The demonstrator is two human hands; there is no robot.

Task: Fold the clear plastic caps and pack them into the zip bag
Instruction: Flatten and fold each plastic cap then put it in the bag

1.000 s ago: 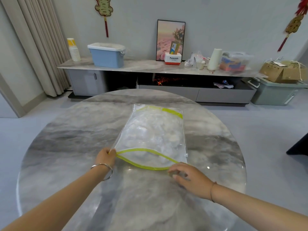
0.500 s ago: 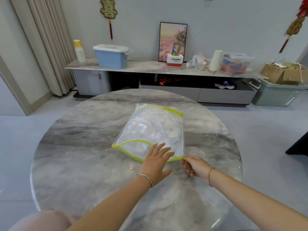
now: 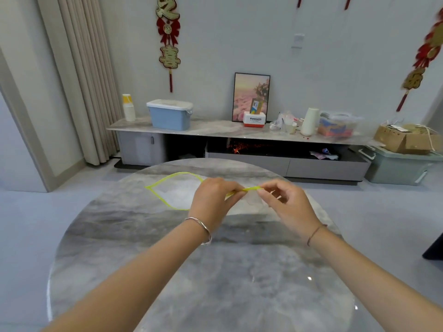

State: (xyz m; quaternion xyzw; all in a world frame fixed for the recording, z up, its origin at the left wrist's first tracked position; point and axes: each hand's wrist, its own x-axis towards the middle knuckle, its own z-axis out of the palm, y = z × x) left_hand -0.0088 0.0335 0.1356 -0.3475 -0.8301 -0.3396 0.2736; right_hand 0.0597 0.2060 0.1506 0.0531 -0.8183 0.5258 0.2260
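Both hands hold the zip bag up by its mouth, over the far half of the round marble table. The left hand has its fingers curled and pinches the yellow-green zip strip approx. mid-length. The right hand pinches the strip's right end btw. thumb and forefinger, other fingers loosely bent. Btw. the two hands the strip is pressed flat into one line; left of the left hand it gapes in an open loop. Through that loop shows a whitish crumpled mass inside the bag – the clear plastic caps. Can't tell if the bag's bottom rests on the table – the hands hide it.

Silver bangle on left wrist, thin cord on right. Behind the table: low sideboard w/ a blue lidded box and a framed picture.
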